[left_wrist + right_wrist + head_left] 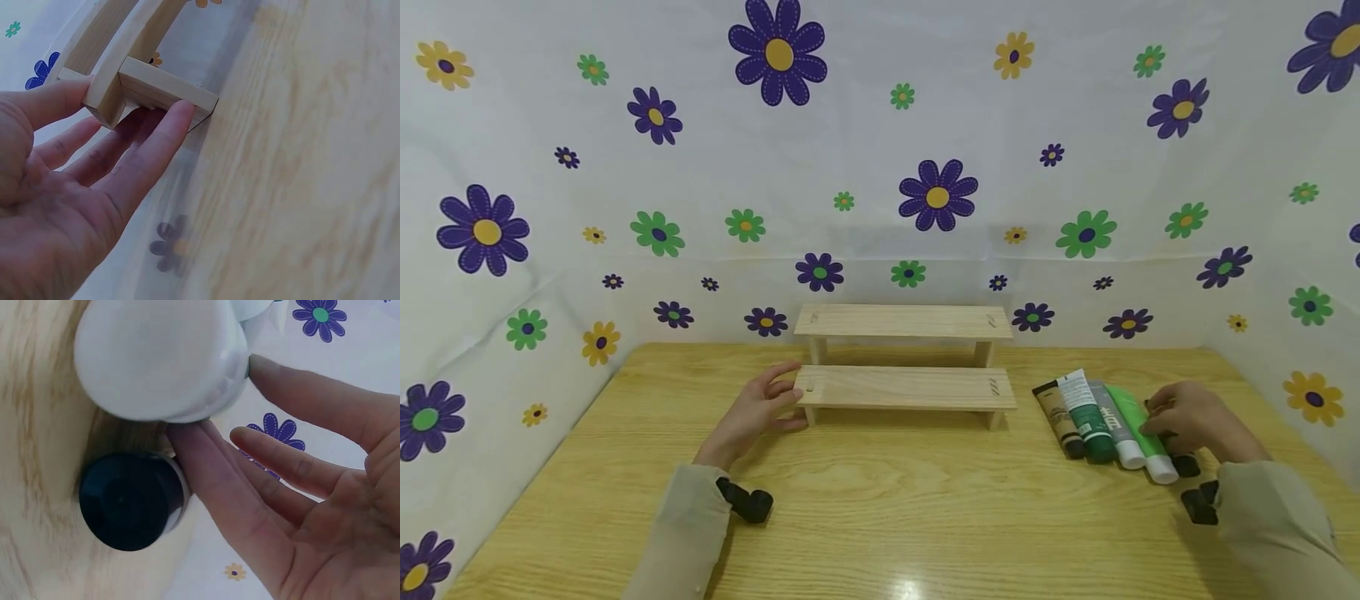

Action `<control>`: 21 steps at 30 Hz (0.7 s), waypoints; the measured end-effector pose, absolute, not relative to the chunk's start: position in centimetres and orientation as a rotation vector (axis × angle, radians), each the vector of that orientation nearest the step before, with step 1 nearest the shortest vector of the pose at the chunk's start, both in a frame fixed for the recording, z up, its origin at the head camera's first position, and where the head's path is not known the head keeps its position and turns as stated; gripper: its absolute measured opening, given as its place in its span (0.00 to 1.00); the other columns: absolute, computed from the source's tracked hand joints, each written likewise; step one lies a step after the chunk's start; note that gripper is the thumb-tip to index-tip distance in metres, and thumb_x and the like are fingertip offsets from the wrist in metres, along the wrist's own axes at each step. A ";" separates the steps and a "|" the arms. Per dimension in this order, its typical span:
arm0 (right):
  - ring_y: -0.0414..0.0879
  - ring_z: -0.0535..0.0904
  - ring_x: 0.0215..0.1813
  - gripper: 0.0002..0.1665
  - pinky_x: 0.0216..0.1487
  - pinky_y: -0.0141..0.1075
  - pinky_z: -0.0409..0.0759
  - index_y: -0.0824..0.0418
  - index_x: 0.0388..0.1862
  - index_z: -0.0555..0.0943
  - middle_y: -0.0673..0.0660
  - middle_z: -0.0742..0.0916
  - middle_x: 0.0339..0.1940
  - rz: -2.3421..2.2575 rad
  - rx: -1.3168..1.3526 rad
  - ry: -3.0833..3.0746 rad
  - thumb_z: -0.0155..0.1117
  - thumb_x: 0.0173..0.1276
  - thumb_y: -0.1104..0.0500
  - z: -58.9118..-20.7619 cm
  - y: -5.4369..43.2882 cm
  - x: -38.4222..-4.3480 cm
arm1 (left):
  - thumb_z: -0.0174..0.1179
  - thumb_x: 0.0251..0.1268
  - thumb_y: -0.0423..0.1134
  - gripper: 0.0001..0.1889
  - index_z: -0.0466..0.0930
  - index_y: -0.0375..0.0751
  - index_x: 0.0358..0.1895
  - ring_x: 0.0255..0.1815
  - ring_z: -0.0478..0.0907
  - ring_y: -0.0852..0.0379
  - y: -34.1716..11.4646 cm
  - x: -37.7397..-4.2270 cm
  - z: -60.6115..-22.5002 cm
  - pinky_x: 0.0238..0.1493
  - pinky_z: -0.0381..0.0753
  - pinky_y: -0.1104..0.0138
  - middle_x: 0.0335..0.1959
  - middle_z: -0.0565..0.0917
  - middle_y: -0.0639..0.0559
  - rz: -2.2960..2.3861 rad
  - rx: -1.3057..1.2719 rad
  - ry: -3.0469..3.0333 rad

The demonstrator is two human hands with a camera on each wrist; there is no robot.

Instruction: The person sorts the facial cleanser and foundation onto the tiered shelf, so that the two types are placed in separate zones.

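Note:
Near the middle of the table stands a two-step wooden rack (904,387). My left hand (758,414) holds the left end of its lower step, thumb at the board's end and fingers (169,128) below against the leg. At the right lies a row of squeeze tubes. My right hand (1197,421) pinches the light green tube (1138,421), the rightmost of those plainly visible. In the right wrist view its white cap (153,356) sits between thumb and fingers. Beside it a dark-capped tube (125,500) is mostly hidden under this hand in the head view.
Left of the green tube lie a grey tube (1116,421), a dark green and white tube (1086,412) and a brown tube with a black end (1058,414). A flower-printed white sheet (865,133) encloses the back and sides of the wooden table (880,508).

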State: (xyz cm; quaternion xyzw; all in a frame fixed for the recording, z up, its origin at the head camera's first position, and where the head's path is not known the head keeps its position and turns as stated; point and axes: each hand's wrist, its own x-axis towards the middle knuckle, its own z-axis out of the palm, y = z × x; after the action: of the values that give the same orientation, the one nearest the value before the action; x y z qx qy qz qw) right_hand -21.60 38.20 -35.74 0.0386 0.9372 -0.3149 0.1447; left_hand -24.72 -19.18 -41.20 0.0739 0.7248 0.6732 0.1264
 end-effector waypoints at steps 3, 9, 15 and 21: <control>0.55 0.82 0.41 0.36 0.40 0.47 0.89 0.91 0.56 0.67 0.81 0.79 0.48 -0.931 0.126 2.663 0.71 0.63 0.64 -35.8 38.2 -21.7 | 0.47 0.81 0.30 0.31 0.49 0.33 0.80 0.65 0.71 0.31 -19.2 -24.8 -41.1 0.55 0.84 0.51 0.70 0.65 0.25 1.968 0.222 2.100; 0.53 0.82 0.44 0.43 0.43 0.47 0.89 0.93 0.62 0.61 0.81 0.78 0.50 -1.043 0.173 2.526 0.70 0.69 0.58 -36.8 38.2 -21.7 | 0.47 0.82 0.30 0.31 0.48 0.33 0.81 0.66 0.70 0.30 -19.3 -24.6 -41.2 0.55 0.84 0.50 0.71 0.64 0.24 1.969 0.231 2.086; 0.52 0.83 0.44 0.47 0.46 0.48 0.88 0.93 0.67 0.53 0.77 0.81 0.51 -1.115 0.182 2.465 0.66 0.73 0.57 -37.6 38.5 -21.8 | 0.46 0.81 0.29 0.30 0.48 0.32 0.80 0.64 0.72 0.31 -19.4 -24.3 -41.4 0.55 0.84 0.50 0.69 0.64 0.23 1.986 0.238 2.086; 0.51 0.84 0.44 0.47 0.47 0.48 0.88 0.93 0.68 0.50 0.72 0.84 0.48 -1.165 0.167 2.444 0.62 0.75 0.57 -37.4 39.3 -21.7 | 0.46 0.81 0.29 0.30 0.48 0.32 0.80 0.65 0.71 0.30 -19.5 -24.4 -41.4 0.55 0.84 0.50 0.70 0.64 0.22 1.987 0.241 2.086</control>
State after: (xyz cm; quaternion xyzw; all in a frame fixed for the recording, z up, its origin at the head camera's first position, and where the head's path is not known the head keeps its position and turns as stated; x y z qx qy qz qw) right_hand -21.68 39.34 -37.45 0.0603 0.8803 -0.4197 0.2129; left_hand -24.35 -19.50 -41.41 0.0827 0.7159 0.6819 0.1250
